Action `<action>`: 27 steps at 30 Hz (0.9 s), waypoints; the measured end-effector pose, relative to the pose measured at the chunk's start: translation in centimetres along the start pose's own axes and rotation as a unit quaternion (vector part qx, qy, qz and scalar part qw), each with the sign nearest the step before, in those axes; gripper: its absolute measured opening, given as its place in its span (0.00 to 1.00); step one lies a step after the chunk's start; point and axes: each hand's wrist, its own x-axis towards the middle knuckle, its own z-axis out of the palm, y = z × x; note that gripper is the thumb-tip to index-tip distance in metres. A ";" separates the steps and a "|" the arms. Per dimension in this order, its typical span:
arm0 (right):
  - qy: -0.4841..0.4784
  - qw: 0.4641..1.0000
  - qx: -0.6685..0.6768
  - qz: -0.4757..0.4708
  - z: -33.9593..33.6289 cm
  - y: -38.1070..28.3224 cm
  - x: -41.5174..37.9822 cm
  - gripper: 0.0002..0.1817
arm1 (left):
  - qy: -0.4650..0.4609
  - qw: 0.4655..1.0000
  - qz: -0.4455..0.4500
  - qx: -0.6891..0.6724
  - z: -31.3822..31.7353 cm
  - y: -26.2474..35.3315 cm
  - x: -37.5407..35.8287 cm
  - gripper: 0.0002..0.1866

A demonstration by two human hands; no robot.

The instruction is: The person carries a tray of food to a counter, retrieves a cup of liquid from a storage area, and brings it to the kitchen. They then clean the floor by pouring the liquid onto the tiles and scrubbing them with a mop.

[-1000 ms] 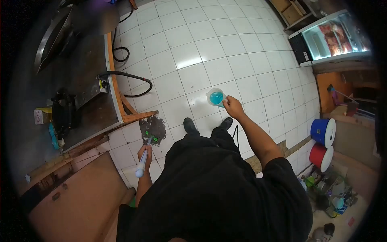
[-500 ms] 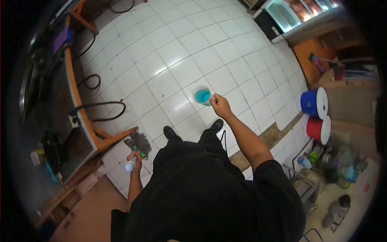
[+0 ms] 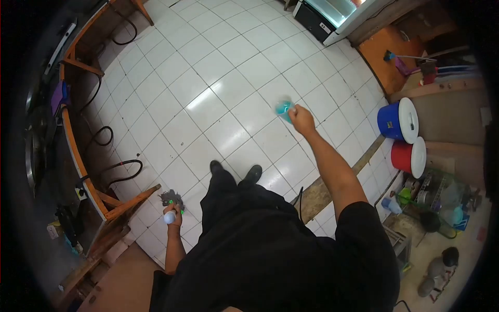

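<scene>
My right hand point(image 3: 303, 120) is wrapped round the handle of a clear measuring jug point(image 3: 284, 108) with blue liquid in it. The jug is out over the floor ahead of my feet; it looks tilted and is partly smeared by motion. Low on the left, my left hand point(image 3: 173, 215) grips the upper part of a mop point(image 3: 169, 196). Its pale handle end points up at me, and its grey strands lie on the tiles beyond the hand, with bits of bright green showing. My fingers hide much of the handle.
White floor tiles point(image 3: 228, 78) stretch ahead. Along the left runs a wood-framed counter point(image 3: 83, 161) with black hoses point(image 3: 125, 169) under it. A blue bucket point(image 3: 391, 121) and a red bucket point(image 3: 401, 156) stand on the right, near a dish rack point(image 3: 426, 195). A lit fridge point(image 3: 338, 15) is at the back.
My right hand has moved the jug rightward and slightly farther up in view, and the jug has tilted. My feet and body have shifted left. The left hand still grips the mop.
</scene>
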 end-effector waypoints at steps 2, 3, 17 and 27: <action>0.012 1.000 -0.012 0.011 -2.1 2.8 2.9 0.16 | 0.024 0.998 0.001 -0.054 2.5 1.5 0.1 0.13; 0.020 0.999 -0.018 0.017 -3.2 4.1 4.4 0.16 | 0.007 0.999 0.005 -0.036 3.4 2.6 0.5 0.12; 0.117 0.989 -0.066 0.064 -15.0 17.3 23.3 0.18 | -0.055 0.998 -0.011 0.004 17.2 12.9 10.8 0.06; 0.114 0.990 0.071 0.032 -18.2 24.8 31.3 0.14 | -0.075 0.986 -0.105 -0.107 20.8 24.1 13.2 0.10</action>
